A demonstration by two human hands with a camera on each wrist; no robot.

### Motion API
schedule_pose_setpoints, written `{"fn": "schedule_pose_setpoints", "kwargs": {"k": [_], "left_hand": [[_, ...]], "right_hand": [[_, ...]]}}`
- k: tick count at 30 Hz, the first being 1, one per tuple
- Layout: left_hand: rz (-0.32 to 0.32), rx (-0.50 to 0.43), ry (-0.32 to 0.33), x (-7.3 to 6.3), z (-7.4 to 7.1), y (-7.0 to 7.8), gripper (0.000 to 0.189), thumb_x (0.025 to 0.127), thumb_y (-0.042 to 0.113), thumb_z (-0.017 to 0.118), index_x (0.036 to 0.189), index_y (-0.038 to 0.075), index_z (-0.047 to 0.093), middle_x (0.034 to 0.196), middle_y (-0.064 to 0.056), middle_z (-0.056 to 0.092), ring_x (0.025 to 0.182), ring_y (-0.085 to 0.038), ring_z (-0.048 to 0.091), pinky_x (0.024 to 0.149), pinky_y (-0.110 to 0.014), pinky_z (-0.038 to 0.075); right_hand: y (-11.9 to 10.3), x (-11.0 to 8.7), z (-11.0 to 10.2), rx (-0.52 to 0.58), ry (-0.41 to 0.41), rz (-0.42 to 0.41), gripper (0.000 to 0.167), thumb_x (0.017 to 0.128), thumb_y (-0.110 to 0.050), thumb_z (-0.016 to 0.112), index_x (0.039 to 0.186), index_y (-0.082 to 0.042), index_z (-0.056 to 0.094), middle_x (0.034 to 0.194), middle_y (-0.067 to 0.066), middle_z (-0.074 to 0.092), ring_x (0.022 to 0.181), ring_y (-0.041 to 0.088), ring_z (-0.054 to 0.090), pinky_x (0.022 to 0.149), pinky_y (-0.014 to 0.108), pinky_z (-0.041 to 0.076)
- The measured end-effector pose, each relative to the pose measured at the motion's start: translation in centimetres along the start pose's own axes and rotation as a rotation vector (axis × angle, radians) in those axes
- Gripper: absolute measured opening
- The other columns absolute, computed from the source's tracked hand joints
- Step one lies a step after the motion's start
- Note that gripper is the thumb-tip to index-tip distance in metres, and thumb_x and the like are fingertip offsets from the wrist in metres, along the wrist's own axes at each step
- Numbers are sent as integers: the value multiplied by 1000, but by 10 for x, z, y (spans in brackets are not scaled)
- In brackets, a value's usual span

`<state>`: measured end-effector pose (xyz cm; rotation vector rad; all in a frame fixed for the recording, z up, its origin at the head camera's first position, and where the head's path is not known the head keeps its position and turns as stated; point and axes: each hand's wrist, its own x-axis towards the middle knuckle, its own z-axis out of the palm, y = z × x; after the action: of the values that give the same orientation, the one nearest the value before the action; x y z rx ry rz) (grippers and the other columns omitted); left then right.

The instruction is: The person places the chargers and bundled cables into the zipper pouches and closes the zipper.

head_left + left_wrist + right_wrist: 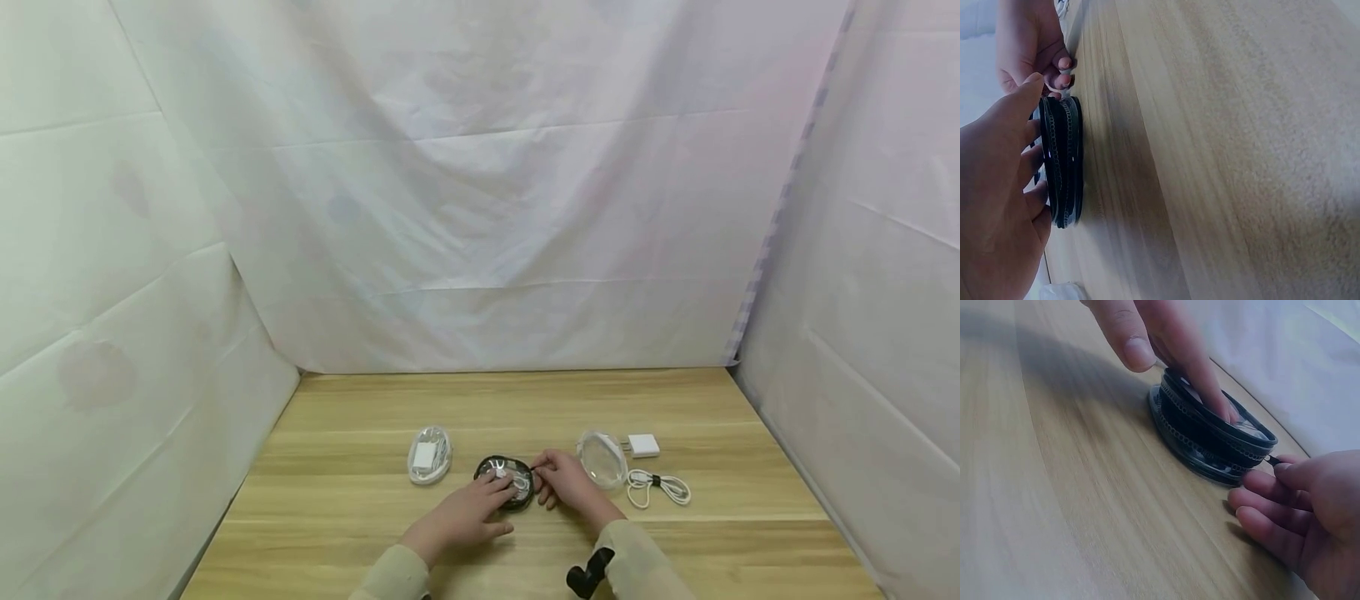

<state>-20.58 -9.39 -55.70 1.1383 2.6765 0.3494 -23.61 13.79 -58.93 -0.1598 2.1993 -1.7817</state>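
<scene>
A small oval pouch (522,482) with a see-through top and black edging lies on the wooden table, a white cable visible inside. My left hand (467,512) rests on its top, fingers extended and pressing down, thumb held off to the side. At the pouch's right end my right hand (566,482) pinches the black zipper pull (1272,460) between thumb and forefinger; its other fingers curl loosely beside the pouch. The black zipper band (1200,434) runs around the side in the right wrist view, its teeth showing as two lines.
Left of the hands lies a white-edged see-through pouch (427,478) containing a white charger and cable. Another white-edged pouch (602,462) is just beyond my right hand. Beside it are a white plug charger (643,446) and a white cable (675,490) bundled with a black tie.
</scene>
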Motion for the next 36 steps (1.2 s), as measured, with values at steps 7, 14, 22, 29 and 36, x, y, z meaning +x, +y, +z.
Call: {"fn": "schedule_pose_setpoints", "kwargs": {"k": [7,14,22,29,36], "left_hand": [[1,44,-12,0,-3,4,61,95,48,56,147,17,45,155,-2,35,142,-28,30,113,-42,30],[5,70,6,1,1,3,60,95,47,57,146,18,46,154,-1,37,141,-28,32,112,-42,31],[0,75,22,2,4,2,59,95,47,58,146,19,47,154,-1,37,141,-28,32,113,-41,31],[6,72,19,3,5,0,57,94,46,59,144,21,49,154,-1,36,141,-29,32,111,-43,33],[-5,87,16,4,2,2,58,92,43,63,143,21,49,154,-1,36,140,-29,34,111,-43,34]], "right_hand": [[0,-2,-2,3,-41,24,13,103,-5,43,106,3,52,78,17,64,56,21,63,46,34,55],[-3,-7,-2,7,-63,35,13,104,-5,40,106,4,49,83,17,63,58,21,62,46,32,54],[-1,-13,-4,13,-83,14,15,103,-4,38,108,6,48,82,18,63,59,22,63,46,33,54],[-3,-20,-5,-5,-111,37,13,102,-4,39,104,5,49,78,16,64,55,18,61,43,31,52],[-8,-25,-8,-53,-164,43,13,101,-4,40,101,4,51,76,15,65,53,16,59,41,28,50]]}}
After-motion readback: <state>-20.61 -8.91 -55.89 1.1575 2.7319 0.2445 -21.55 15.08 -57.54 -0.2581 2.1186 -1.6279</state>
